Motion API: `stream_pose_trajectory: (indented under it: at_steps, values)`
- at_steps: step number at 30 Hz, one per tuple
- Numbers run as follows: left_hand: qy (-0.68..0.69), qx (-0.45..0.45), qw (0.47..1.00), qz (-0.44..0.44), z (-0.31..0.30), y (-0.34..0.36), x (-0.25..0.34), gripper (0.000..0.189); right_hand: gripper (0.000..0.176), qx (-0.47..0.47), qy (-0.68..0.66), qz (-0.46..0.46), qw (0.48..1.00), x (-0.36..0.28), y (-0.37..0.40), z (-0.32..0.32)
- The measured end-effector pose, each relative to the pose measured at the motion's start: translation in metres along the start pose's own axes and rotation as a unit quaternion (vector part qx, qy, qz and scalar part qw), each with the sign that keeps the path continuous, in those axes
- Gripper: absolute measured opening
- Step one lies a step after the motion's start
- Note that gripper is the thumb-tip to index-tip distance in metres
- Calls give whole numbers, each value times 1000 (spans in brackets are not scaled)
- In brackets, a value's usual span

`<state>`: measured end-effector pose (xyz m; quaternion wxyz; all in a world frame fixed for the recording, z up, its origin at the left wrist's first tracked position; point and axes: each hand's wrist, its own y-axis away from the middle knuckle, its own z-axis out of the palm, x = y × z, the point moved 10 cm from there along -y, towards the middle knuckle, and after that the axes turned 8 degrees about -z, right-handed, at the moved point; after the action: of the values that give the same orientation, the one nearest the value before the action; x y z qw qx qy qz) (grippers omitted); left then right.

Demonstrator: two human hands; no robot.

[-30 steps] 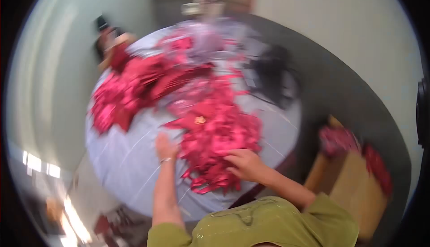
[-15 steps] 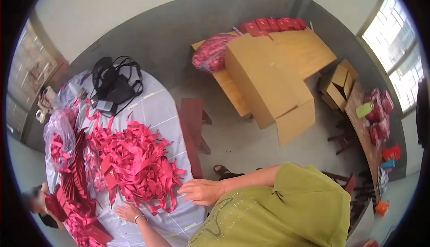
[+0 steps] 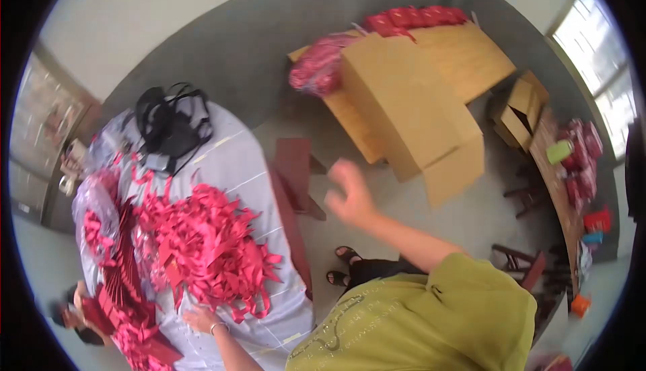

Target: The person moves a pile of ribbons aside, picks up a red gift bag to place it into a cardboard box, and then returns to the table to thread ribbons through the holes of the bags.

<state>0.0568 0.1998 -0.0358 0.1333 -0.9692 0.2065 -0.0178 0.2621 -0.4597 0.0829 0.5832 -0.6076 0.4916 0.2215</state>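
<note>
My left hand (image 3: 200, 318), with a bracelet at the wrist, rests on the pale table cloth (image 3: 259, 336) with its fingers stretched out. It lies beside the lower edge of a big tangled heap of red ribbons (image 3: 212, 250). A red card with small gold marks (image 3: 173, 273) stands at the heap's left side. Lifted away from the table, my right hand (image 3: 350, 196) hangs in the air above the floor. It is blurred, but thumb and fingers look apart, and I see nothing in it.
Folded red paper pieces (image 3: 124, 263) and a clear plastic bag (image 3: 94, 219) line the table's left side. A black bag (image 3: 171, 128) lies at its far end. Another person (image 3: 84, 314) is at the left edge. A cardboard box (image 3: 410, 108) and red stool (image 3: 293, 172) stand beyond.
My right hand has left the ribbon heap's edge and swung up and to the right over the floor. My left hand stays by the heap. The view has shifted slightly.
</note>
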Motion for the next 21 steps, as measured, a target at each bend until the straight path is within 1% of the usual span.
stream_pose_trajectory:
  at_steps: [1,2,3,4,5,6,7,8,9,10,11,12,13,14,15,16,17,18,19,20,21]
  values:
    - [18,25,1000,-1,-7,0,1,60,54,65,134,33,988,49,-16,-50]
    - [5,11,1000,-4,-5,0,1,61,53,176,268,56,946,94,-18,-111]
    - [-7,-1,1000,-12,-1,-2,0,62,59,234,262,277,895,163,0,-168]
    - [-3,2,1000,-4,4,-6,-2,63,59,243,265,278,891,205,3,-206]
    - [-19,10,1000,4,5,-6,-2,63,61,354,350,340,798,240,33,-261]
    - [-35,22,999,14,3,-9,0,63,64,453,422,394,679,252,64,-298]
    - [-24,29,999,17,4,-10,0,63,64,463,418,400,672,263,71,-318]
    - [-53,-15,998,-3,2,-10,5,65,64,498,276,327,754,282,71,-330]
    - [-83,-59,994,-25,0,-10,3,69,65,517,128,239,812,294,64,-339]
    - [-81,-53,995,-13,-11,-16,14,69,56,548,17,221,807,307,65,-344]
    - [-66,-49,997,7,-22,-20,24,71,48,503,61,254,824,273,52,-343]
    - [-51,-46,997,26,-35,-21,31,72,40,452,104,286,838,225,35,-334]
    - [-37,-44,997,43,-48,-21,37,74,28,414,61,253,872,218,25,-320]
    - [-22,-42,997,60,-58,-20,43,76,27,359,161,207,896,202,18,-313]
    - [-8,-41,996,78,-67,-20,48,78,27,297,260,160,905,185,14,-300]
    - [7,-40,995,96,-74,-19,55,81,28,229,254,76,936,160,7,-276]
    - [22,-39,993,112,-79,-17,63,83,32,157,247,-10,956,132,3,-250]
    - [23,-38,992,118,-80,-16,68,83,40,94,291,-45,951,126,11,-226]
    - [54,20,991,124,-91,-16,72,90,49,29,332,-79,940,121,19,-202]
    - [85,77,985,128,-104,-13,70,97,49,30,331,-78,940,121,26,-195]
    - [6,138,985,107,-139,10,93,73,55,-10,335,-65,940,128,32,-181]
